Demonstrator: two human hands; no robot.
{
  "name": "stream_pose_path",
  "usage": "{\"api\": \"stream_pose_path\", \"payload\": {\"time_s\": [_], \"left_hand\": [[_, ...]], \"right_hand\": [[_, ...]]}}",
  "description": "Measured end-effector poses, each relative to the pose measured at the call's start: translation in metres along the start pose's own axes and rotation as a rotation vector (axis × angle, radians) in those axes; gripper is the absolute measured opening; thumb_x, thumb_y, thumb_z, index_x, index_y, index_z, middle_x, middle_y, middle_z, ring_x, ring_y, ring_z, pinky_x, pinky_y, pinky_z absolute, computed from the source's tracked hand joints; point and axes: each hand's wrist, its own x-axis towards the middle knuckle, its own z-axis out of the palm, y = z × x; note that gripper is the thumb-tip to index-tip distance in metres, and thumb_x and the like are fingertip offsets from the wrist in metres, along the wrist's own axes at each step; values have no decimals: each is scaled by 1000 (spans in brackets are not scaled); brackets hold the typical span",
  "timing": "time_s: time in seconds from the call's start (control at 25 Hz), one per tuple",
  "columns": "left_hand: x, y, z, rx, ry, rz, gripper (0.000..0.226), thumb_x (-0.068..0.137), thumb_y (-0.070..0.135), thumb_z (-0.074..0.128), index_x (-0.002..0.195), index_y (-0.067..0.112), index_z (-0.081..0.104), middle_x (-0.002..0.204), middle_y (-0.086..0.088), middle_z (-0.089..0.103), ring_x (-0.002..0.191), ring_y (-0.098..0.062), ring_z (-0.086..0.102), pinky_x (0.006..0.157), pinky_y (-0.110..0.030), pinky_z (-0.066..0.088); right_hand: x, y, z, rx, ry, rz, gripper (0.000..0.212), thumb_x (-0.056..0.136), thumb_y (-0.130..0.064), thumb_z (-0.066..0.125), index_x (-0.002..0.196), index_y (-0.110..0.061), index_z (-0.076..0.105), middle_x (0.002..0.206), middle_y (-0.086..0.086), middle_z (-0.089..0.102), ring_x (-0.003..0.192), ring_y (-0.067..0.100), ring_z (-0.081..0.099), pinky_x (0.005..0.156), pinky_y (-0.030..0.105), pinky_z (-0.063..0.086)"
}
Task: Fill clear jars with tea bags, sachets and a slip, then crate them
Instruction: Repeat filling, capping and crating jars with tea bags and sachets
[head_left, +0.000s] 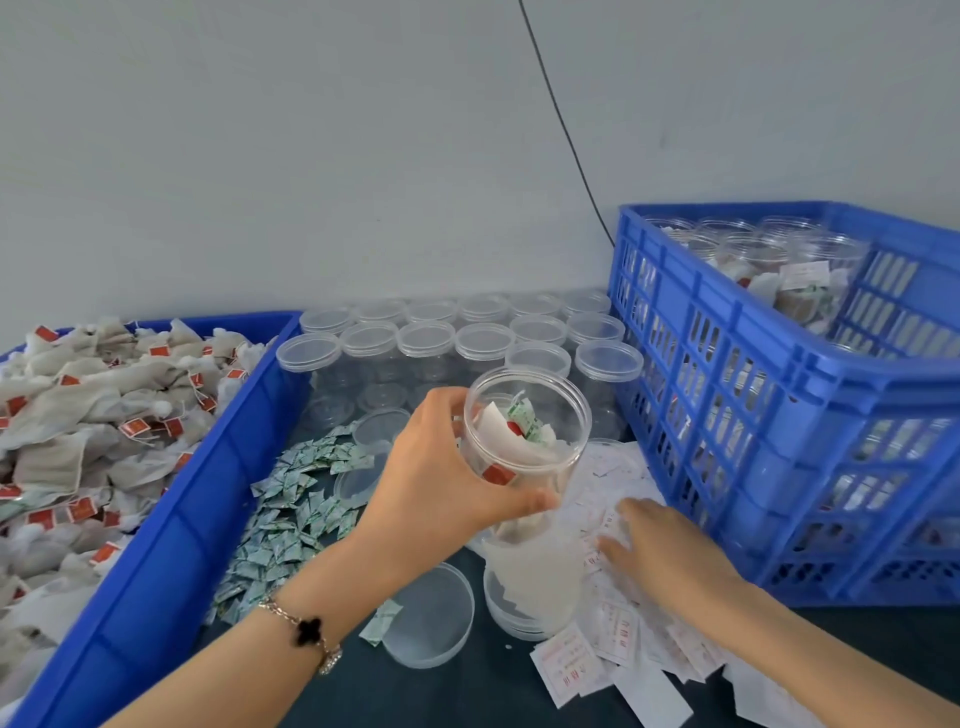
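My left hand grips a clear open jar at mid-table; tea bags with red tags and a green-white sachet show inside it. My right hand lies with fingers spread on a heap of white paper slips with red print, just right of the jar. A pile of green-white sachets lies to the left of the jar. Tea bags fill a blue tray at the far left. The tall blue crate on the right holds several filled jars.
Rows of lidded clear jars stand behind my hands against the wall. Loose clear lids lie on the dark table near the front and beside the sachets. A black cable hangs down the wall behind the crate.
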Motion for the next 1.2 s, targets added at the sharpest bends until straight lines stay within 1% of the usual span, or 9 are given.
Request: {"api": "stream_pose_path", "payload": {"time_s": [0.2, 0.32, 0.36, 0.44, 0.52, 0.72, 0.96, 1.08, 1.2], "left_hand": [[-4, -2, 1, 25, 0, -22, 82, 32, 66, 81, 100, 51, 37, 113, 23, 52, 105, 5, 51, 77, -12, 40], [-7, -1, 5, 20, -10, -31, 81, 33, 65, 81, 100, 51, 37, 113, 24, 51, 104, 7, 50, 76, -12, 39], [-8, -1, 6, 18, -13, -34, 81, 33, 65, 81, 100, 52, 37, 112, 25, 50, 102, 9, 50, 74, -10, 37], [-9, 0, 7, 9, -12, -38, 81, 33, 64, 81, 99, 53, 38, 110, 27, 50, 100, 13, 49, 71, -8, 36], [-10, 1, 7, 3, -11, -39, 81, 33, 64, 82, 99, 53, 38, 109, 29, 49, 99, 15, 48, 70, -8, 36], [-10, 0, 9, 18, -17, -27, 82, 36, 60, 86, 101, 53, 38, 112, 29, 49, 102, 14, 48, 73, -8, 37], [-11, 0, 8, 37, -21, -18, 82, 36, 60, 87, 101, 53, 38, 110, 29, 49, 100, 20, 45, 71, -6, 37], [-11, -2, 4, 40, -8, -22, 82, 34, 63, 84, 101, 52, 38, 110, 27, 50, 102, 15, 48, 73, -8, 37], [-10, -4, 0, 42, 6, -29, 83, 34, 63, 83, 102, 51, 38, 113, 25, 50, 105, 9, 48, 76, -10, 37]], "right_hand": [[-14, 2, 9, -115, -150, -68, 57, 96, -53, 36, 143, -21, 34, 151, -2, 30, 136, 18, 30, 107, 33, 34], [-20, -1, 5, -138, -52, -159, 38, 100, -41, 35, 128, -20, 49, 130, -2, 53, 118, 15, 49, 92, 28, 42], [-24, -4, 2, -161, -15, -209, 29, 96, -38, 48, 115, -18, 57, 113, -2, 61, 102, 12, 57, 79, 25, 45], [-33, -4, -2, -132, 20, -258, 34, 53, -27, 91, 72, -16, 65, 65, -3, 62, 56, 8, 59, 45, 20, 39], [-38, -5, -3, -121, 100, -279, 54, 8, -11, 93, 49, -16, 58, 41, -4, 47, 31, 6, 45, 29, 16, 24], [-37, -11, 7, -268, 180, -325, 67, 16, -15, 94, 81, -7, 76, 69, 4, 70, 54, 17, 66, 33, 22, 46], [-24, -28, 13, -364, 63, -411, 72, 39, -34, 93, 99, 0, 71, 85, 8, 70, 77, 21, 67, 54, 27, 54], [-23, -40, 11, -289, 109, -439, 61, 25, -27, 95, 80, -8, 76, 66, 0, 67, 59, 14, 64, 44, 22, 50], [-17, -45, 12, -318, 65, -453, 72, 34, -17, 93, 101, 1, 71, 72, 8, 68, 65, 19, 65, 52, 23, 51]]}}
